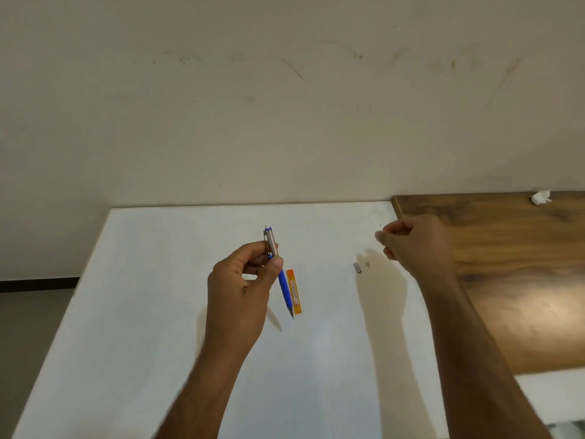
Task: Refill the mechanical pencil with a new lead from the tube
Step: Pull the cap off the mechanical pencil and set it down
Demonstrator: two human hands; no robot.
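My left hand (245, 280) grips a blue mechanical pencil (284, 288) above the white table (158, 312), its tip pointing down toward me and its silver upper barrel pointing up. A small white eraser shows at the pencil's top end. The orange lead tube (294, 291) lies flat on the table just right of the pencil. A small silver cap (357, 268) rests on the table further right. My right hand (411, 242) hovers above and right of the cap with its fingers curled; whether it pinches something is unclear.
A dark wooden board (522, 280) covers the table's right side, with a crumpled white scrap (540, 197) at its far edge. A scuffed cream wall (285, 106) rises behind the table. Floor shows past the table's left edge.
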